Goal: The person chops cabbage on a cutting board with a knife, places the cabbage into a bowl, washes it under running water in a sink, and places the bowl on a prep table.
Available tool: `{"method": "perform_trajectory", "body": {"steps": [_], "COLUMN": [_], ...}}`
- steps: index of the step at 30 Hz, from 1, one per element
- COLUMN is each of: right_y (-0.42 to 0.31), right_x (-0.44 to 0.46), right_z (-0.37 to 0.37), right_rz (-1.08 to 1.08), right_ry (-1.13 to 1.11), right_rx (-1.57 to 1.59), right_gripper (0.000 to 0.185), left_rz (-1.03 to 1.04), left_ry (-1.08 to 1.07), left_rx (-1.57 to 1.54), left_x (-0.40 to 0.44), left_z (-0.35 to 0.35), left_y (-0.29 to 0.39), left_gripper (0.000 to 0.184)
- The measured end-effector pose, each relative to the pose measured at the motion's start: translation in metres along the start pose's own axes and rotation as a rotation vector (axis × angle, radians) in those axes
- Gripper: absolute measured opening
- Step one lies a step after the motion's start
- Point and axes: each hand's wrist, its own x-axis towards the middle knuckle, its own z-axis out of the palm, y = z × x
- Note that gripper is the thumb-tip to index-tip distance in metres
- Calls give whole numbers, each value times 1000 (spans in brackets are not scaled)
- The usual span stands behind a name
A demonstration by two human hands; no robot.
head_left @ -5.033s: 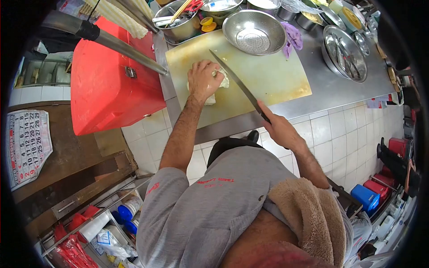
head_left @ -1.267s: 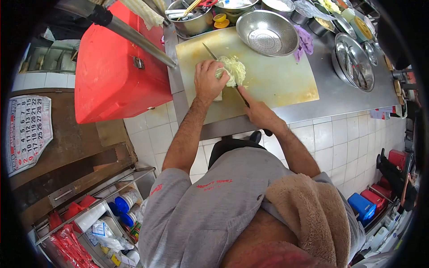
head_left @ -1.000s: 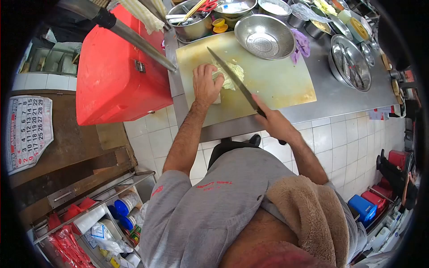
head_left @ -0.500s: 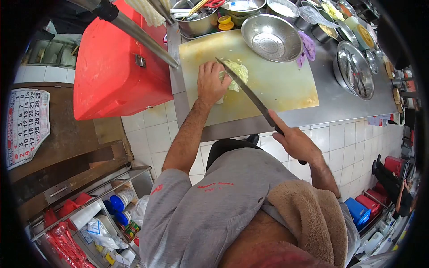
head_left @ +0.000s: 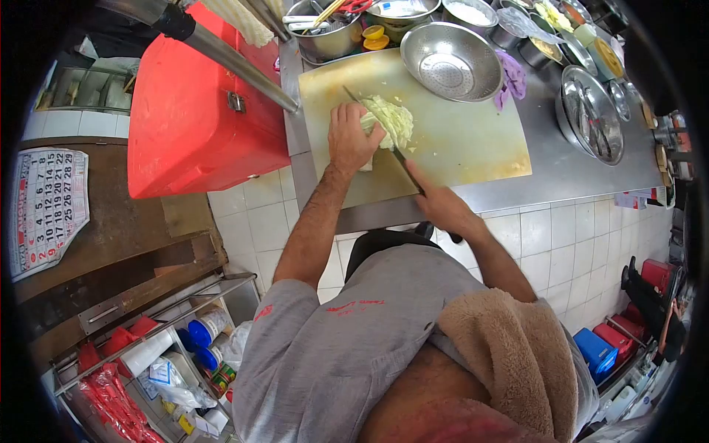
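My right hand [head_left: 447, 208] is wrapped round the dark handle of a long kitchen knife [head_left: 405, 167]. Its blade runs up and left, against the edge of my left hand's fingers. With fingers curled together, my left hand [head_left: 351, 136] presses on a piece of cabbage, mostly hidden under the palm; a pale end [head_left: 366, 167] shows below it. On the blade's right side lies a heap of cut, pale green cabbage [head_left: 395, 120]. All this is on a worn, yellowish cutting board [head_left: 480, 148]. A perforated steel colander [head_left: 454, 65] sits at the board's far edge.
A pot of utensils [head_left: 325, 40] and halved yellow citrus [head_left: 374, 37] stand behind the board. Steel bowls holding ladles [head_left: 591, 118] and a purple cloth [head_left: 511, 77] are to the right. Left of the counter are a red cooler box [head_left: 199, 118] and a metal pole [head_left: 236, 66].
My right hand and the knife have moved left and down, drawing the blade nearer my left hand. The cut cabbage shows more on the blade's right. My left hand stays in place.
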Motion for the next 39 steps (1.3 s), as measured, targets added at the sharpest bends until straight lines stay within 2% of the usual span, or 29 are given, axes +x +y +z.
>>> {"method": "perform_trajectory", "body": {"steps": [4, 8, 10, 11, 12, 16, 22, 26, 28, 32, 34, 35, 37, 38, 39], "right_y": [12, 9, -3, -10, -17, -25, -30, -25, -35, -33, -10, -11, -32, -23, -3], "right_x": [22, -15, -41, -51, -60, -72, -78, -41, -3, -8, -26, -27, -29, -17, 11], "right_z": [2, -23, -37, -43, -50, -56, -62, -56, -42, -48, -39, -37, -39, -24, -4], "right_rz": [-206, -250, -153, -150, -95, 35, 28, -30, 26, 79, -277, -277, 41, 47, -84], "right_ry": [161, 131, 166, 161, 129, -6, -31, -54, -59, -115, 111, 100, -85, -92, 11], "right_rx": [44, 84, 59, 57, 13, -119, -142, -48, -40, -74, -120, -118, -39, -37, -21], "right_gripper": [63, 63, 62, 62, 63, 66, 66, 66, 68, 67, 67, 67, 65, 65, 65], "left_rz": [10, 47, 84, 16, -50, -73, -80, -76, -80, -52, -38, -44, -58, -63, -57], "left_ry": [24, 70, 108, 113, 120, 165, 126, 112, 119, 122, 146, 146, 150, 143, 146], "left_rx": [-48, -35, 6, 7, 9, -8, -28, -56, -69, -37, -20, -29, -35, -41, -48], "left_x": [-5, -4, -9, -11, -13, -14, -13, -10, -14, -12, -7, -9, -11, -13, -10], "left_z": [0, -7, -7, -4, -2, 5, 3, 4, 3, 3, 6, 7, 5, 4, 4], "left_y": [-1, -3, -4, -4, -4, -3, -6, -8, -6, -7, -10, -9, -9, -8, -6], "left_gripper": [30, 26, 24, 22, 20, 21, 20, 19, 19, 18, 19, 19, 19, 19, 19]}}
